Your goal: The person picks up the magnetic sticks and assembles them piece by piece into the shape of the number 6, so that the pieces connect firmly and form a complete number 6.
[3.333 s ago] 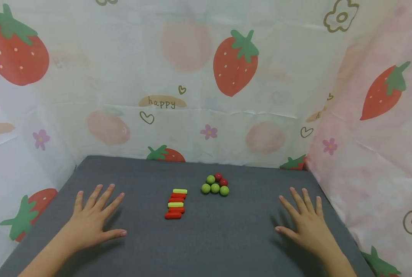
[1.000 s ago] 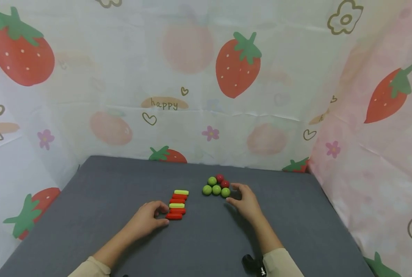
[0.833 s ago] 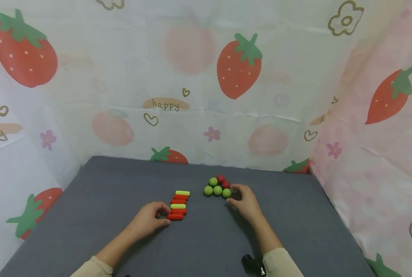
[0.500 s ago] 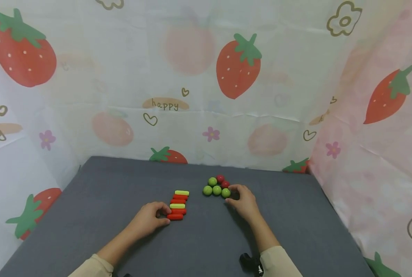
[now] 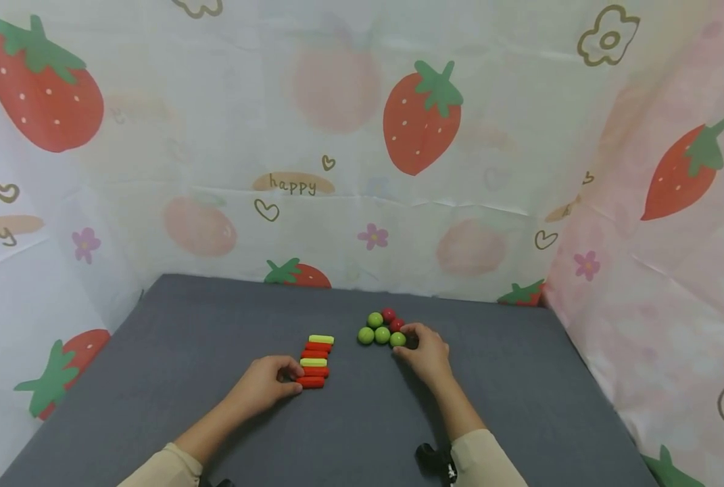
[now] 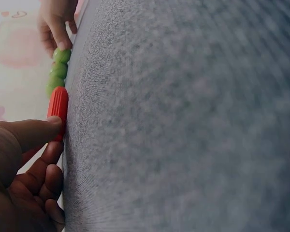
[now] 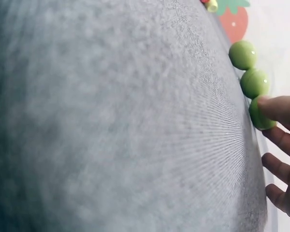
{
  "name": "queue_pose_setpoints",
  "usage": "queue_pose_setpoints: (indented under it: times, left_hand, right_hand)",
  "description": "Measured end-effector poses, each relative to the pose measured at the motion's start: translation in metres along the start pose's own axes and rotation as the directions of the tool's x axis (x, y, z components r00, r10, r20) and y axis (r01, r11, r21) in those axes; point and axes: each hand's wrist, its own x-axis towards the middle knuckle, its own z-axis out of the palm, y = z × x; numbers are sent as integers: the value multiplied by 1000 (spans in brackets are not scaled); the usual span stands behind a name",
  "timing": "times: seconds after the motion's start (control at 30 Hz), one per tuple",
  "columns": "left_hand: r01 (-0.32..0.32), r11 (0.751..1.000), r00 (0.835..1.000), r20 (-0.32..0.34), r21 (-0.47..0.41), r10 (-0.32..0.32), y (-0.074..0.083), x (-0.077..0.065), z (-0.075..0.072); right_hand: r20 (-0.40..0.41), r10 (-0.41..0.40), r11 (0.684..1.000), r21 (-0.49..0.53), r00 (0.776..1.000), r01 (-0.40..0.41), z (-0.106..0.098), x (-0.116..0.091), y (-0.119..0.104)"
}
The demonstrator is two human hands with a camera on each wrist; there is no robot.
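Note:
A column of short red and yellow sticks lies left of the table's middle. My left hand (image 5: 266, 380) pinches the nearest red stick (image 5: 311, 383) at its left end, between thumb and fingers. In the left wrist view this red stick (image 6: 59, 104) shows lengthwise ridges. Farther right and back, several green balls and two red balls (image 5: 389, 314) sit in a triangle. My right hand (image 5: 428, 355) holds the green ball (image 5: 397, 339) at the triangle's near right corner, thumb in front and index finger behind. The right wrist view shows the thumb across that green ball (image 7: 259, 116).
A dark grey cloth (image 5: 349, 433) covers the table. Behind it and at both sides hangs a pale curtain (image 5: 228, 122) printed with strawberries. A black wrist device (image 5: 432, 461) sits by the right sleeve (image 5: 486, 460).
Both hands, spread flat at the table's sides at first, have come inward to the sticks and balls. Since half a second ago their fingers have closed in on the red stick and the green ball.

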Motion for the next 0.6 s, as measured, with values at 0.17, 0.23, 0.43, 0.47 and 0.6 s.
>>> queue_pose_setpoints:
  times: [0.17,0.23,0.43,0.47,0.6]
  left_hand:
    - [-16,1000,1000,5,8,16,0,0,0]
    - [-21,1000,1000,3,11,21,-1,1,0]
    - [-17,1000,999,-32,16,17,0,0,1]
    - [-16,1000,999,-40,18,17,0,0,1]
    - [-25,999,998,-58,27,27,4,-1,-1]
  right_hand:
    - [-18,10,1000,-6,1000,-10,0,-1,1]
    - [-18,11,1000,-4,1000,-11,0,-1,1]
    - [-2,9,1000,2,1000,-9,-4,-4,1]
    - [0,8,1000,7,1000,-8,-5,-5,1]
    - [2,15,998,53,1000,-16,-9,-10,0]
